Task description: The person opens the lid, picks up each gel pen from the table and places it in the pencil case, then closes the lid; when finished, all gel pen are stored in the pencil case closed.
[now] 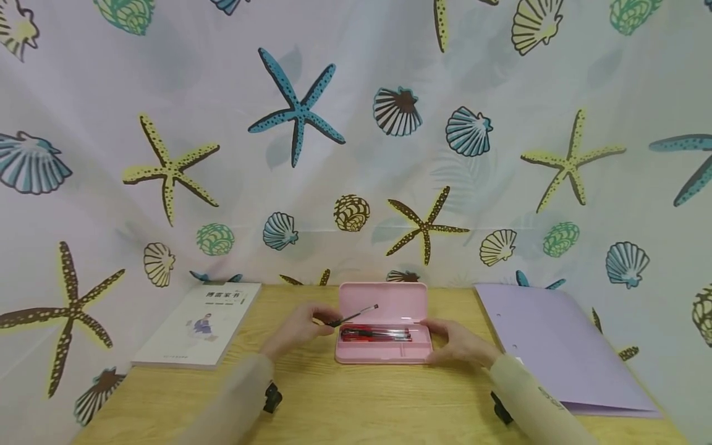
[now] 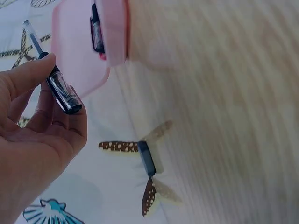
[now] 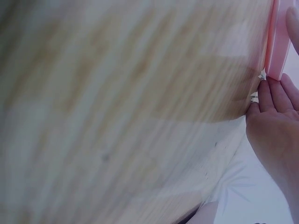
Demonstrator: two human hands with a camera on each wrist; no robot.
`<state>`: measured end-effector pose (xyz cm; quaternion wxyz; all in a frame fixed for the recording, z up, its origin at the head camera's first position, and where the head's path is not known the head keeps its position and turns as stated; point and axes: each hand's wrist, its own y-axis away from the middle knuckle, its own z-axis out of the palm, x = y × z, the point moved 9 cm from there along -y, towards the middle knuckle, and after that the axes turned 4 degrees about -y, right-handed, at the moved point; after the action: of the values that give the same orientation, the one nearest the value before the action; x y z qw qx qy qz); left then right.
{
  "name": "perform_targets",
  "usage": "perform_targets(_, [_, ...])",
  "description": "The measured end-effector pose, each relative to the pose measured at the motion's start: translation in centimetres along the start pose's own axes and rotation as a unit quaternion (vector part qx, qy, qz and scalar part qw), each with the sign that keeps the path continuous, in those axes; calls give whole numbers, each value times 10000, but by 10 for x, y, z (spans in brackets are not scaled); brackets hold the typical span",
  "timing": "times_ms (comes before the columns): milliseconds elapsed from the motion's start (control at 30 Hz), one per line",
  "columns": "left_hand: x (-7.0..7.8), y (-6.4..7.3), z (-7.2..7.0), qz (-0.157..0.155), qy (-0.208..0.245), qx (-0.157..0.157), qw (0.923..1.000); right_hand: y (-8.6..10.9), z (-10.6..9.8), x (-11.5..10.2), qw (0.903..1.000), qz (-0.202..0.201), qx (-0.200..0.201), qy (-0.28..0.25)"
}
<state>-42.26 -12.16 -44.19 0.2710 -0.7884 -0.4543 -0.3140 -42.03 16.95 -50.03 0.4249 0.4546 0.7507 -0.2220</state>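
Observation:
My left hand [image 1: 300, 327] pinches a gel pen [image 2: 61, 93] between thumb and fingers near its dark end. Its clear barrel slants up to the right, in front of the raised lid of a pink pencil case [image 1: 356, 357]. Several red and black pens [image 1: 375, 334] lie in the back compartment of the case; a divider splits the front part. At the case's right end, my right hand [image 1: 458, 343] grips it with the thumb at the front corner and fingers toward the back. In the right wrist view, the fingertips [image 3: 275, 84] touch the case's edge.
A white paperback book [image 1: 194, 327] lies at the left of the wooden table [image 1: 356, 408]. On the right rests a purple folder [image 1: 567, 346], partly under the right sleeve. A small dark bar [image 2: 146, 158] lies by the table's back edge. Behind hangs a seashell-patterned curtain [image 1: 356, 167].

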Motion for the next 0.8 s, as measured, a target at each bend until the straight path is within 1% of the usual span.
perform_targets(133, [4,-5,14,131,-131,-112,9998,-1,0,2,10000,68,0,7])
perform_targets(233, [6,-9,21,113,-160,-129,9997,0,-1,2,10000,72,-1,33])
perform_targets(400, [13,-16,32,246,-222,-194,9993,2,-2,0,10000,49,18,75])
perform_targets(500, [12,-20,37,145,-254,-191,9994,3,-2,-1,9999,74,17,90])
perform_targets(633, [10,-24,41,-26,-383,-91,9992,2,-1,-1,9999,102,-3,115])
perform_targets(667, [10,-25,43,-31,-425,-83,9991,1,-1,-1,9999,111,-10,128])
perform_targets(800, [16,-29,48,131,-510,-86,9986,0,-1,0,9998,161,-2,125])
